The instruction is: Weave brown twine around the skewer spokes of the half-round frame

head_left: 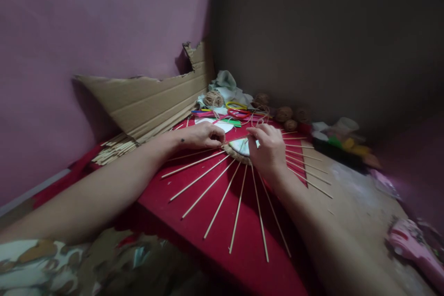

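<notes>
A round piece with a woven twine rim (pixel 236 155) lies on the red cloth, pale patterned fabric (pixel 243 147) at its centre. Thin wooden sticks (pixel 237 210) radiate from it on all sides. At the rim's left edge, my left hand (pixel 212 135) is closed in a pinch. Opposite it, my right hand (pixel 270 145) pinches above the fabric and covers part of the rim. A thin strand of twine (pixel 237 138) runs between the fingers of both hands. My fingertips are partly hidden.
Torn cardboard (pixel 149 101) leans on the wall, with a stick bundle (pixel 116 148) beside it. At the back lie a twine ball (pixel 213 99), red-handled scissors (pixel 238 113) and brown balls (pixel 284 114). A pink glue gun (pixel 409 240) rests at right.
</notes>
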Demonstrator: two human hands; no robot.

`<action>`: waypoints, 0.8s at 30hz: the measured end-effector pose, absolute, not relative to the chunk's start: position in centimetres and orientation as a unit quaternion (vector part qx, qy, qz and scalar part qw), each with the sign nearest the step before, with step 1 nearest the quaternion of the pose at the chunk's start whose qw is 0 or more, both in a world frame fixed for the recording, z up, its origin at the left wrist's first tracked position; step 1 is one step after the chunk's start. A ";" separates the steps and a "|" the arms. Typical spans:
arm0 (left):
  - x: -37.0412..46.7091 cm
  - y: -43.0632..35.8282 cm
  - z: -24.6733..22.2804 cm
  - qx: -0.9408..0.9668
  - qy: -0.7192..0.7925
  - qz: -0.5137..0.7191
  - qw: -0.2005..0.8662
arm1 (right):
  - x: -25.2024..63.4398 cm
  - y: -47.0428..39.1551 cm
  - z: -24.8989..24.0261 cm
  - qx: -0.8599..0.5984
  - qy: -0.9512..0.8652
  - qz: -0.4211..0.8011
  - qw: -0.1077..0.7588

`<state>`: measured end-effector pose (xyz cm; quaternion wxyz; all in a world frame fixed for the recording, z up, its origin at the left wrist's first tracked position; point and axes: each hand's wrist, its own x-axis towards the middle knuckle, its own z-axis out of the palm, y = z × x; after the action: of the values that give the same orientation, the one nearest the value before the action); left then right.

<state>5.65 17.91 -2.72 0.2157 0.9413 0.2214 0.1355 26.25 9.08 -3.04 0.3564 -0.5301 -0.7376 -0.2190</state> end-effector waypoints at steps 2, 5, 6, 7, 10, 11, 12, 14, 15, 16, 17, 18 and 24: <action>5.6 17.8 -2.7 0.941 0.220 0.132 0.220 | 26.4 9.0 -2.5 -0.561 -0.730 -0.227 0.319; 5.7 17.6 -2.6 0.938 0.219 0.124 0.239 | 26.3 8.5 -1.2 -0.602 -0.726 -0.211 0.257; 5.7 17.5 -2.7 0.937 0.216 0.123 0.243 | 26.2 8.3 -0.7 -0.611 -0.727 -0.197 0.242; 5.8 17.4 -2.7 0.937 0.213 0.126 0.246 | 26.0 7.9 -0.1 -0.620 -0.729 -0.174 0.232; 6.0 17.4 -3.0 0.937 0.203 0.141 0.245 | 25.6 6.8 1.8 -0.641 -0.739 -0.036 0.202; 6.0 17.5 -3.2 0.938 0.200 0.146 0.243 | 25.5 6.4 2.5 -0.637 -0.748 0.018 0.185; 5.9 17.5 -3.3 0.938 0.197 0.149 0.241 | 25.4 6.0 3.1 -0.625 -0.760 0.065 0.166; 5.8 17.7 -3.6 0.940 0.188 0.157 0.238 | 25.4 5.3 4.0 -0.598 -0.782 0.113 0.134; 5.6 17.8 -3.7 0.941 0.184 0.160 0.236 | 25.4 5.0 4.3 -0.590 -0.789 0.117 0.127; 5.5 17.8 -3.7 0.942 0.179 0.161 0.234 | 25.4 4.8 4.5 -0.586 -0.792 0.115 0.126; 5.3 17.8 -3.7 0.943 0.177 0.159 0.232 | 25.4 4.7 4.5 -0.582 -0.795 0.112 0.131; 5.1 17.7 -3.6 0.944 0.177 0.155 0.230 | 25.3 4.6 4.5 -0.576 -0.798 0.111 0.140; 4.1 17.2 -2.7 0.944 0.192 0.122 0.238 | 22.6 4.3 2.2 -0.489 -0.785 0.279 0.259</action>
<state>4.14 17.17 -2.74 0.2382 0.9444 0.1915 0.1216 22.64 4.35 2.20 0.2587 -0.4886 -0.7850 0.2794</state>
